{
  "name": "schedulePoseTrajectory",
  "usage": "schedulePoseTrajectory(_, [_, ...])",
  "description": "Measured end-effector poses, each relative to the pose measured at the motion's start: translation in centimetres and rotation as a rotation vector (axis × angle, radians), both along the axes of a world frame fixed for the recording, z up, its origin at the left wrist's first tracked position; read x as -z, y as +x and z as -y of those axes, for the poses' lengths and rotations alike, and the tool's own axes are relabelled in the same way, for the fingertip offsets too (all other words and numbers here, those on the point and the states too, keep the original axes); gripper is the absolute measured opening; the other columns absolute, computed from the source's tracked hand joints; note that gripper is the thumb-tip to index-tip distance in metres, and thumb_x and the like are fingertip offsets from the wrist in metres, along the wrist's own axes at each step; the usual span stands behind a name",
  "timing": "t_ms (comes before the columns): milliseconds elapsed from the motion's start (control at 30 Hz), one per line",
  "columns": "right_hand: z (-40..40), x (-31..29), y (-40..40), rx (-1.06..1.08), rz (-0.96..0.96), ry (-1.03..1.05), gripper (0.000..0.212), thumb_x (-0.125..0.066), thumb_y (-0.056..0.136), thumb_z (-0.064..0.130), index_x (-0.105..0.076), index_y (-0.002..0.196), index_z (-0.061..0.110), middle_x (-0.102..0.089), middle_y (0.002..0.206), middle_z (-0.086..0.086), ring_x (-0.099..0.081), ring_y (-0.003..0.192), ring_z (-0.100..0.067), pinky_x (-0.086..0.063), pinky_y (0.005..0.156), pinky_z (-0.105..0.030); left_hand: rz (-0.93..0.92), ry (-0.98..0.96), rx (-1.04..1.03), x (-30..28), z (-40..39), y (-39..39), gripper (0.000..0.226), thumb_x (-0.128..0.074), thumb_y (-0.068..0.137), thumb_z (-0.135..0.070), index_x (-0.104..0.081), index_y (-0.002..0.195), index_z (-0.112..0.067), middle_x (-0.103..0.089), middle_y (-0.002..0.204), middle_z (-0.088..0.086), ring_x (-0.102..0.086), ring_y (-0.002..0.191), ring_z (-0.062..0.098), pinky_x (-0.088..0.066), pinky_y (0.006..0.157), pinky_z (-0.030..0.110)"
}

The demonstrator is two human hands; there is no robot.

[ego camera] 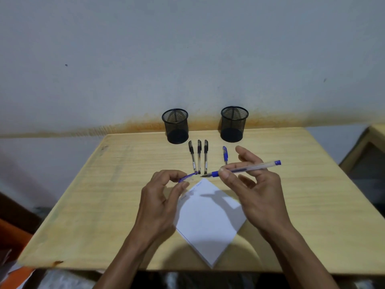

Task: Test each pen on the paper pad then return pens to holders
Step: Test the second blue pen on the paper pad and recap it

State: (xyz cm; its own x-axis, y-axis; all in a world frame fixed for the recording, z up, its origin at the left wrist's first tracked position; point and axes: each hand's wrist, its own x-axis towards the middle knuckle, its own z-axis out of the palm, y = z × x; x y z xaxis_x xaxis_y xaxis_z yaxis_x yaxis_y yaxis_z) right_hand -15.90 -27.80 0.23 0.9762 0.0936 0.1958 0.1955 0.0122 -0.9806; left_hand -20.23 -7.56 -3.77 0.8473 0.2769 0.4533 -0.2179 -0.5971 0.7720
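My right hand (253, 185) pinches an uncapped blue pen (248, 167) above the far corner of the white paper pad (208, 222); its tip points left. My left hand (164, 197) pinches the pen's blue cap (187, 177), a short way from the tip. The pad lies turned like a diamond and has faint blue marks near its far corner. Three black capped pens (199, 156) lie side by side beyond the pad. Another blue capped pen (225, 154) lies to their right. Two black mesh holders, left (176, 126) and right (234, 124), stand by the wall and look empty.
The wooden table (108, 197) stands against a pale wall. Its near edge runs just below the pad. Another wooden piece of furniture (368, 147) stands at the right, and something orange (12, 247) lies low at the left.
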Motion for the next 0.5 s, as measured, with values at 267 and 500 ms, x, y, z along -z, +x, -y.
schedulePoseTrajectory(267, [-0.3, 0.3, -0.3, 0.000, -0.014, -0.022, 0.026, -0.076, 0.061, 0.053, -0.081, 0.078, 0.034, -0.057, 0.136, 0.027, -0.051, 0.122, 0.017, -0.052, 0.102, -0.043, 0.035, -0.009, 0.088, -0.7, 1.1, -0.1, 0.019, -0.061, 0.089, -0.038, -0.070, 0.099, -0.025, -0.067, 0.098, -0.017, -0.064, 0.097, 0.014, -0.047, 0.085, 0.024])
schedulePoseTrajectory(500, [-0.7, 0.8, -0.5, -0.020, -0.025, -0.040, 0.013, -0.077, 0.066, 0.048, -0.079, 0.075, 0.040, -0.063, 0.124, 0.028, -0.056, 0.114, 0.016, -0.053, 0.099, -0.042, 0.070, 0.070, 0.113, -1.1, 1.6, -0.1, 0.017, -0.062, 0.091, -0.034, -0.070, 0.102, -0.024, -0.065, 0.096, -0.017, -0.063, 0.094, 0.012, -0.048, 0.085, 0.031])
